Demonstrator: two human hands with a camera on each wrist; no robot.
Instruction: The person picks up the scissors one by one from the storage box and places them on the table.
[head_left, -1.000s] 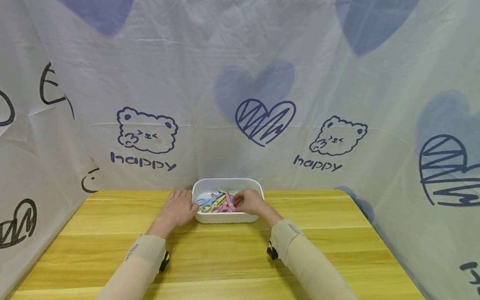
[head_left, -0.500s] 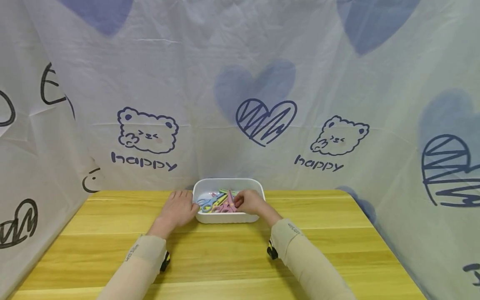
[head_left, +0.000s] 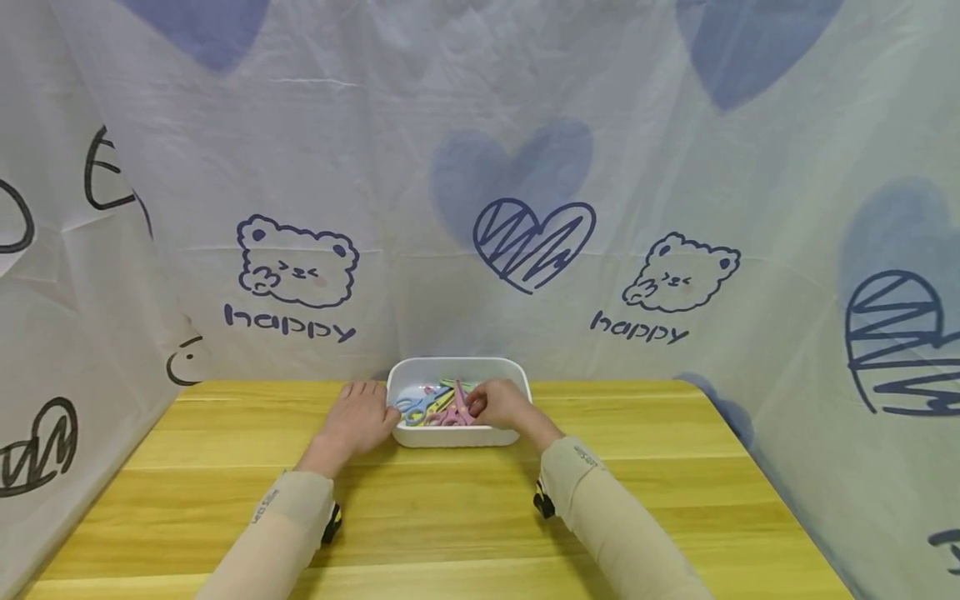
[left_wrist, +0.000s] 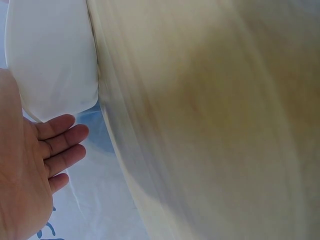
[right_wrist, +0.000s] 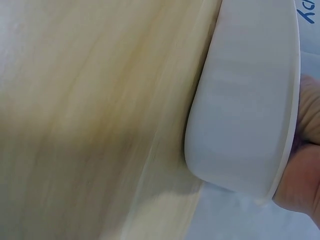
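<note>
A white plastic bin [head_left: 431, 437] stands at the table's far edge with several children's scissors inside. Among them are blue scissors [head_left: 412, 408], something yellow [head_left: 435, 404] and pink scissors [head_left: 453, 415]. My right hand [head_left: 501, 404] reaches over the bin's right front rim, fingers bent down beside the pink scissors; whether they pinch these is hidden. In the right wrist view the rim covers those fingers. My left hand [head_left: 360, 417] rests against the bin's left end, thumb at the rim. The left wrist view shows its other fingers [left_wrist: 65, 157] loosely extended beside the bin.
The wooden table [head_left: 450, 517] spreads in front of the bin. Behind it hangs a pale cloth [head_left: 420, 292] with hearts and bear drawings, which also closes off both sides. Dark wrist straps [head_left: 543, 502] show below the sleeves.
The pink scissors have shifted slightly to the right between the first frame and now. Both hands stay almost where they were, and the bin has not visibly moved.
</note>
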